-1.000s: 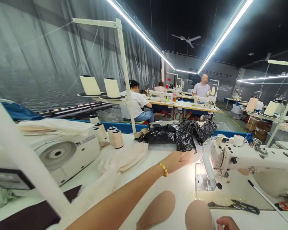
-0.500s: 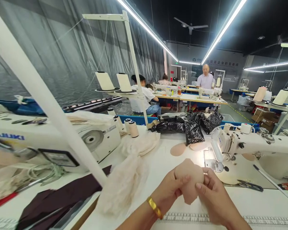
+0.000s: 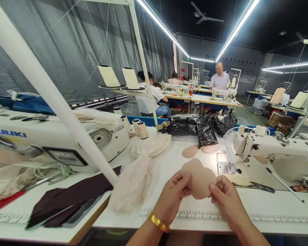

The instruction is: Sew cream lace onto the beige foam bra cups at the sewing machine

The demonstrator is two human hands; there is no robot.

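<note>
Between my two hands is a beige fabric piece [image 3: 199, 179] with rounded lobes, spread out above the white table. My left hand [image 3: 173, 193] pinches its left edge between thumb and fingers, a gold bracelet on the wrist. On the opposite edge, the thumb and fingers of my right hand [image 3: 224, 194] are closed. Another beige oval piece [image 3: 190, 152] lies flat on the table beyond the held one. Just past my right hand stands a white sewing machine [image 3: 248, 147], its lamp lit over the needle plate [image 3: 225, 164].
Sheer cream fabric [image 3: 133, 181] lies left of my hands. A ruler strip [image 3: 200, 215] runs along the front edge. Thread snips [image 3: 262, 187] and a pen [image 3: 284, 185] lie right. Black plastic bags [image 3: 202, 128] sit at the back; a white pole [image 3: 59, 99] crosses the left side.
The beige piece has been turned and opened out, its lobes now showing wider and flatter. My hands have moved slightly apart, both keeping their hold. The view has tilted down a little.
</note>
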